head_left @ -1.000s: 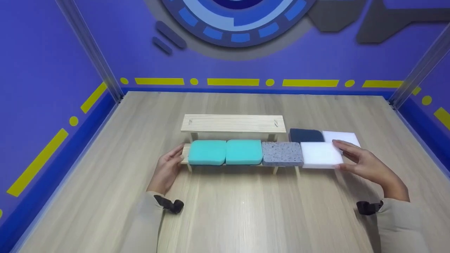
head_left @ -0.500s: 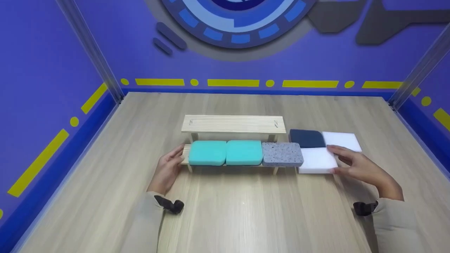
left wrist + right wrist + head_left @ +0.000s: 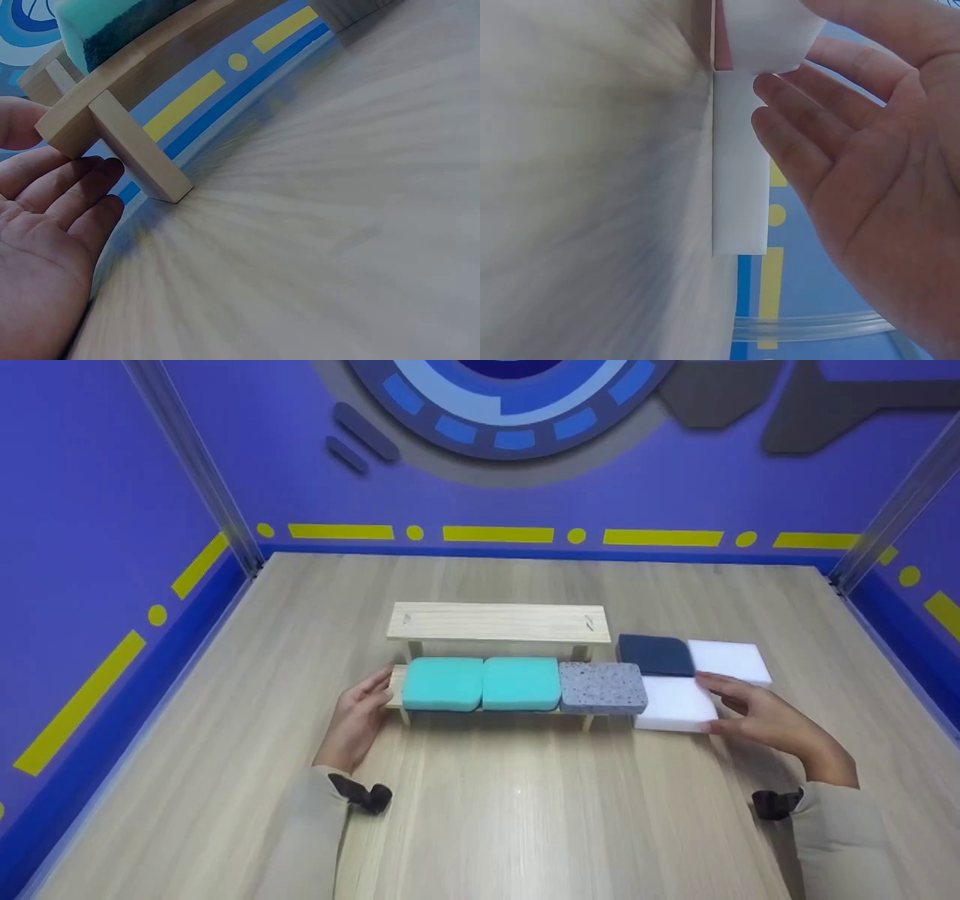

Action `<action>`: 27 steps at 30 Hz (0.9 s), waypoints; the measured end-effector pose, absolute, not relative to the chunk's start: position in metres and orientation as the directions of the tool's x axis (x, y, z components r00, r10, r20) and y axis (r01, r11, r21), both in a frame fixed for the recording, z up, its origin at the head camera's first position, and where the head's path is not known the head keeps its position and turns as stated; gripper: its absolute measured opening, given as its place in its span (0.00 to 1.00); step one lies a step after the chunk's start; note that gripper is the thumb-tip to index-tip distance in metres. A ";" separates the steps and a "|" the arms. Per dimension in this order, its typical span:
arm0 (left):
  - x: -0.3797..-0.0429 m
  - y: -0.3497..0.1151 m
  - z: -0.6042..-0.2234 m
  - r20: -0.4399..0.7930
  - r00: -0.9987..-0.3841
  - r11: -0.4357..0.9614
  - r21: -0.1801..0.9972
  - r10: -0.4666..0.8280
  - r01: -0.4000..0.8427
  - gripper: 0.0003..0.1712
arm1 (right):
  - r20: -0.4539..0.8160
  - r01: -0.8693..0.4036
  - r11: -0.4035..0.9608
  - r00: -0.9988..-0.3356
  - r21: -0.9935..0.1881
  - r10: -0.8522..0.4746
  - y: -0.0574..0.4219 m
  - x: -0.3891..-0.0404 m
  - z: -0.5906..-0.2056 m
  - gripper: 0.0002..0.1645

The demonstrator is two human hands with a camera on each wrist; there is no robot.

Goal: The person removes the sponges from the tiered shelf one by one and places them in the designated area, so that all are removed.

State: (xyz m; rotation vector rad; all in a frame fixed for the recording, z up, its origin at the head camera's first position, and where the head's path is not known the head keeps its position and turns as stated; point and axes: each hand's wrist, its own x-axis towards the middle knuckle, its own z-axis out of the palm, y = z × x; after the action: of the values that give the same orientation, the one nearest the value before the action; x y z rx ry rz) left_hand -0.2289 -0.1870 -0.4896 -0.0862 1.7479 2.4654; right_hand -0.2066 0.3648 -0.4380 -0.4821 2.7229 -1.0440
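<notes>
In the head view, a low wooden bench (image 3: 395, 687) bears two turquoise sponges (image 3: 444, 684) (image 3: 520, 684) and a speckled grey sponge (image 3: 602, 688), set in a row. My left hand (image 3: 358, 721) grips the bench's left end; in the left wrist view, the thumb is on one side of the end (image 3: 66, 124) and the fingers are beneath. My right hand (image 3: 772, 720) pinches a white sponge (image 3: 675, 703) by its right side, and its far right corner bends. This sponge sits low beside the grey one; whether it touches the table cannot be told.
A second wooden bench (image 3: 499, 622) stands just behind the first. Right of it lie a dark sponge (image 3: 656, 655) and another white sponge (image 3: 729, 660), close behind the white one in my hand. Blue walls (image 3: 525, 502) bound the wooden table (image 3: 495, 810).
My right hand has lowered the white sponge from level with the grey sponge and drawn it slightly left and nearer; its corner now bends. The left hand has stayed on the bench end.
</notes>
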 end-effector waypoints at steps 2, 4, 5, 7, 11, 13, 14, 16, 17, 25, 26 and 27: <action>-0.229 -0.187 -0.489 -0.113 -0.991 -0.327 0.936 0.066 -0.129 0.30 | -0.063 -0.227 0.705 -0.931 -0.672 -0.359 0.365 -0.206 -0.438 0.48; -0.229 -0.187 -0.489 -0.111 -0.991 -0.329 0.936 0.070 -0.128 0.31 | -0.069 -0.221 0.709 -0.932 -0.669 -0.356 0.366 -0.206 -0.438 0.48; -0.229 -0.187 -0.489 -0.109 -0.991 -0.325 0.937 0.072 -0.127 0.31 | -0.072 -0.218 0.712 -0.933 -0.668 -0.353 0.366 -0.206 -0.438 0.48; -0.230 -0.187 -0.489 -0.108 -0.991 -0.331 0.935 0.073 -0.126 0.31 | -0.070 -0.220 0.714 -0.933 -0.665 -0.352 0.365 -0.206 -0.438 0.48; -0.230 -0.188 -0.489 -0.110 -0.991 -0.328 0.936 0.071 -0.128 0.31 | -0.047 -0.233 0.715 -0.936 -0.659 -0.348 0.364 -0.207 -0.439 0.49; -0.230 -0.188 -0.489 -0.113 -0.991 -0.326 0.937 0.071 -0.130 0.31 | -0.044 -0.234 0.720 -0.938 -0.654 -0.345 0.363 -0.208 -0.439 0.49; -0.230 -0.188 -0.489 -0.114 -0.991 -0.322 0.938 0.070 -0.130 0.31 | -0.048 -0.229 0.726 -0.939 -0.648 -0.340 0.363 -0.208 -0.438 0.50; -0.230 -0.188 -0.488 -0.110 -0.991 -0.319 0.939 0.071 -0.127 0.31 | -0.063 -0.215 0.740 -0.942 -0.637 -0.329 0.362 -0.208 -0.438 0.50; -0.230 -0.188 -0.489 -0.109 -0.992 -0.318 0.940 0.072 -0.126 0.31 | -0.070 -0.212 0.742 -0.942 -0.636 -0.329 0.362 -0.208 -0.437 0.51; -0.230 -0.187 -0.489 -0.098 -0.993 -0.341 0.933 0.071 -0.116 0.31 | -0.084 -0.211 0.752 -0.939 -0.624 -0.333 0.362 -0.208 -0.437 0.50; -0.230 -0.187 -0.489 -0.098 -0.993 -0.344 0.932 0.069 -0.116 0.31 | -0.083 -0.212 0.754 -0.940 -0.622 -0.332 0.362 -0.208 -0.437 0.50; -0.230 -0.187 -0.489 -0.095 -0.993 -0.343 0.932 0.070 -0.113 0.31 | -0.081 -0.214 0.755 -0.939 -0.620 -0.333 0.363 -0.208 -0.437 0.50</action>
State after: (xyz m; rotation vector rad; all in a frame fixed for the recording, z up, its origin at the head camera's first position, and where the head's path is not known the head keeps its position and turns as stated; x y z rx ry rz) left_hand -0.2303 -0.1873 -0.4893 -0.0569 1.7305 2.4860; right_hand -0.2082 0.3625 -0.4374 -0.4352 2.7654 -0.9438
